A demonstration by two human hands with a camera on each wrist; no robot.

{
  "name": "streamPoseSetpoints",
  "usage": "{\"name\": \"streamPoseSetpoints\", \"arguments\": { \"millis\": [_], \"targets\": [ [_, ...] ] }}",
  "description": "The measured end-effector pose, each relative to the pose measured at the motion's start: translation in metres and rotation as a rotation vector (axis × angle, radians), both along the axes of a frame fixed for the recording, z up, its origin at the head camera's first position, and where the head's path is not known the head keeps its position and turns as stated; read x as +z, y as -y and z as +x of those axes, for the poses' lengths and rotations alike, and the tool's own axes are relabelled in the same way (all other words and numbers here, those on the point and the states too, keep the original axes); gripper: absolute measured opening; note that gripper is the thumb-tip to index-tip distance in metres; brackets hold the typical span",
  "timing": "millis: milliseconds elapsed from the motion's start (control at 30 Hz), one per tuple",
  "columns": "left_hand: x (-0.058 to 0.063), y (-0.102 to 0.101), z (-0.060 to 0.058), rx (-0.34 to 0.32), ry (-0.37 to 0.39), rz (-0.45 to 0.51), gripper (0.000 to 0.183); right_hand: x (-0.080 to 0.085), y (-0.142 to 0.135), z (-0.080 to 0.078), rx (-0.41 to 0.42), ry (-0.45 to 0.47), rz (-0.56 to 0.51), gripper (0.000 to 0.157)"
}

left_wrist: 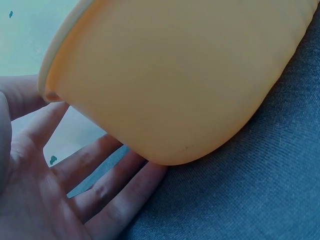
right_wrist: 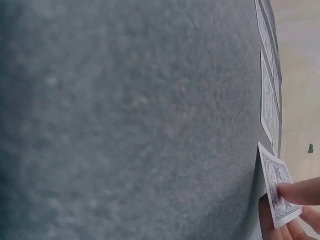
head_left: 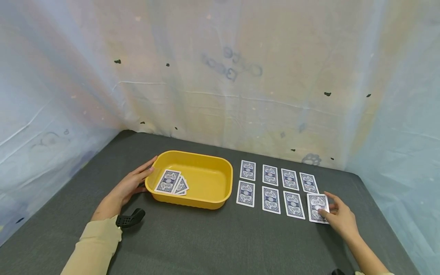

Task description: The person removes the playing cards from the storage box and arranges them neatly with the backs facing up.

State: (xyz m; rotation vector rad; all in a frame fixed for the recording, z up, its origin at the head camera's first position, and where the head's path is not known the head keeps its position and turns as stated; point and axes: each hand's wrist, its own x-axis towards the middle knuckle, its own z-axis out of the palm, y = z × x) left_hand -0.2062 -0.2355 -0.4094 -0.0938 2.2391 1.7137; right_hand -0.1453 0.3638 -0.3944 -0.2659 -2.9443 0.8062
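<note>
And here we are at the near right corner of the spread: the right hand (head_left: 342, 219) pinches a playing card (head_left: 315, 204), thumb on the patterned back, fingers beneath. The right wrist view gives us the card tilted, one edge raised above the cloth; whether its far edge touches, we can't tell.

Over on the other side, the left hand (head_left: 128, 187) isn't clenched: fingers spread, mostly straight, set against the left end of the yellow tray (head_left: 206, 175).

Just ahead of the pinched card lies the back row of four cards (head_left: 270, 175), backs up, and beside it the front row of three (head_left: 271, 199), so our card occupies the fourth place. Inside the tray, at its left end, we spot a single card (head_left: 168, 180) next to a small fanned group (head_left: 181, 186).

Our reading: this is the handling of that corner card, though being laid or lifted we can't say. If laid, the next move calls for lowering the raised edge and easing the thumb off without skewing it; if lifted, for a firm pinch that clears its neighbours.

Beyond it all, dark cloth (head_left: 192, 240) and a pale hanging sheet (head_left: 292, 57).
</note>
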Motion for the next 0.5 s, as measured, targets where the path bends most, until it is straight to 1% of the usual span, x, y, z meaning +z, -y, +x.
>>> {"name": "streamPoseSetpoints", "arguments": {
  "millis": [133, 333, 500],
  "targets": [
    [0.0002, -0.0001, 0.0000, 0.001, 0.000, 0.004, 0.064, -0.0025, -0.0040, -0.0035, -0.011, 0.010, 0.015, 0.066],
    [0.0008, 0.0003, 0.0004, -0.001, 0.004, 0.005, 0.063, -0.0032, -0.0048, -0.0085, -0.032, 0.057, 0.020, 0.067],
    [0.0009, 0.0001, 0.0006, -0.001, 0.005, 0.008, 0.063, -0.0038, -0.0042, -0.0096, -0.040, 0.039, 0.030, 0.059]
  ]
}}
